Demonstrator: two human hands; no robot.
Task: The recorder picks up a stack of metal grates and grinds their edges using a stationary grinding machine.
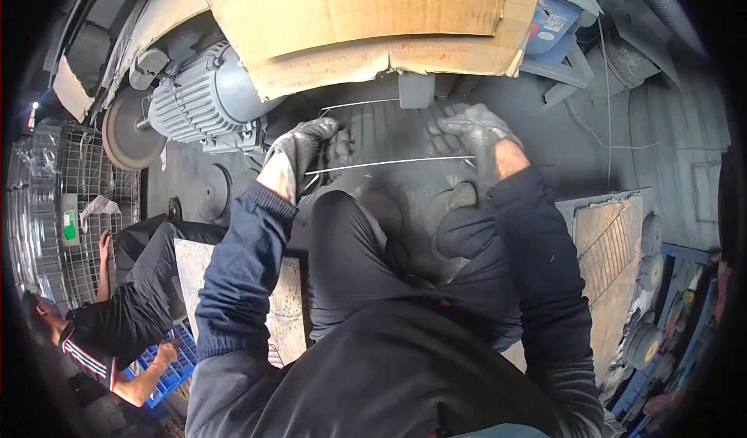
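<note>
A sheet of brown cardboard (373, 18) fills the view at twelve o'clock, with a grey ribbed motor (198, 99) at ten o'clock and a round wheel (132, 129) just outward of it. Nearer the centre, the left grip (307, 144) sits at ten o'clock and the right grip (476, 131) at two, both in grey gloves, fingers curled in and pinching opposite ends of a thin wire piece (389, 162). It spans the gap between them, at three o'clock from the left grip and nine o'clock from the right, with one strand passing near the wrists and another visible farther off, toward twelve.
</note>
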